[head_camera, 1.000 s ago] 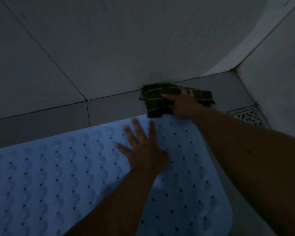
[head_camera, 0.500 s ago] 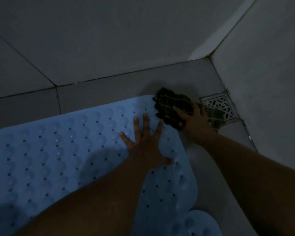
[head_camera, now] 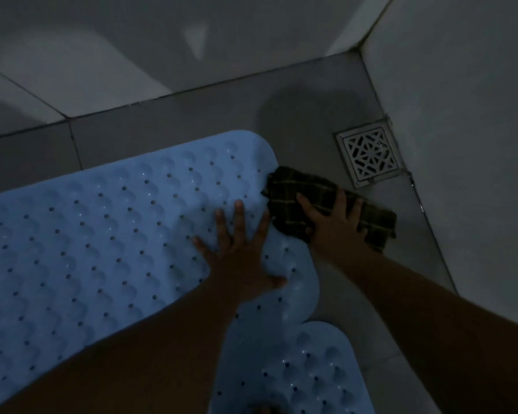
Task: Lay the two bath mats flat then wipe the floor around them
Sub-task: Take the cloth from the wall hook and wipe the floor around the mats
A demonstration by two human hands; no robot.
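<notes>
A light blue bath mat with rows of holes lies flat on the grey tiled floor. A second blue mat shows at the bottom, its corner just under the first mat's right end. My left hand presses flat on the first mat near its right end, fingers spread. My right hand presses with straight fingers on a dark checked cloth that lies on the floor beside the mat's right edge.
A square metal floor drain sits in the corner just beyond the cloth. Tiled walls rise behind and to the right, close to the mats. A narrow strip of bare floor runs between mat and back wall.
My right hand has swept the cloth from the back wall rightward and toward me, round the mat's corner past the drain. My left hand stays pressed on the mat.
</notes>
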